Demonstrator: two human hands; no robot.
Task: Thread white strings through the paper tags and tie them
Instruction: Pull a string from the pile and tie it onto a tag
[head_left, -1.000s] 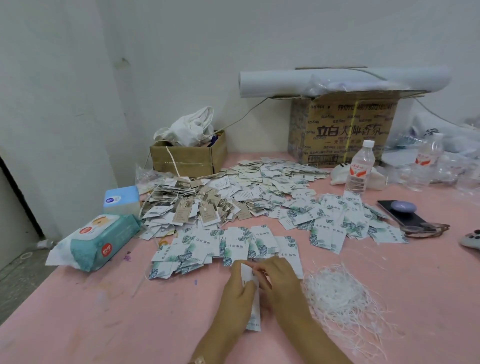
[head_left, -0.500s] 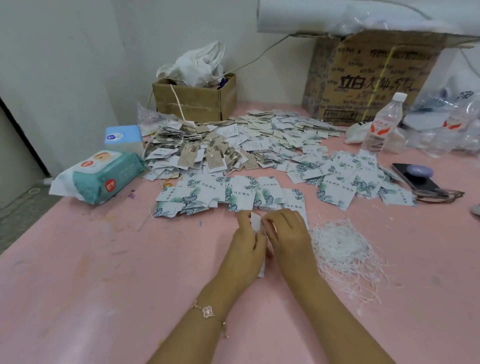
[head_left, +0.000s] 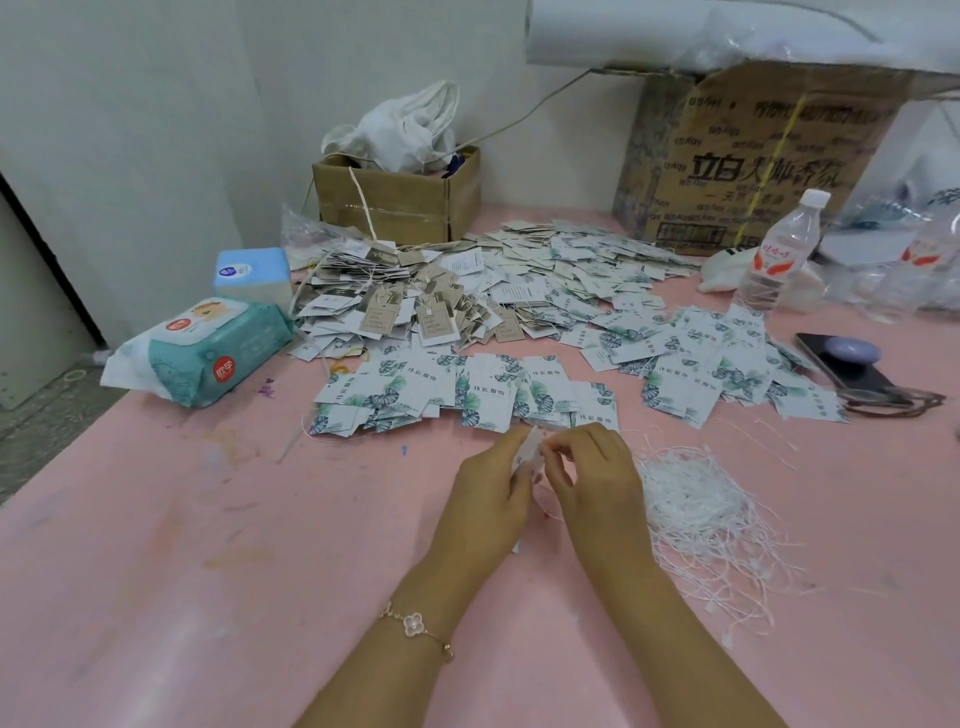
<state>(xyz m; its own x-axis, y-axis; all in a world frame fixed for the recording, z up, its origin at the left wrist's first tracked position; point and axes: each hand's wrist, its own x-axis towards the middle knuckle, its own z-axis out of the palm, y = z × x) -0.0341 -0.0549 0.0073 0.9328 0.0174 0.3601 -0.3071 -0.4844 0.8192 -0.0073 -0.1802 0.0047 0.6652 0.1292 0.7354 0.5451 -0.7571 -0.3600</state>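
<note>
You are pinching one paper tag (head_left: 525, 457) between left hand (head_left: 491, 499) and right hand (head_left: 597, 478) over a stained pink tabletop (head_left: 208, 545), white strings (head_left: 696, 499) heaped just right, white wall (head_left: 156, 130) behind.

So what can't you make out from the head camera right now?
- Tag in the hands: mostly covered by left hand and right hand.
- String through its hole: too small, fingers cover it.
- Large cardboard box: cut off by the top edge.
</note>
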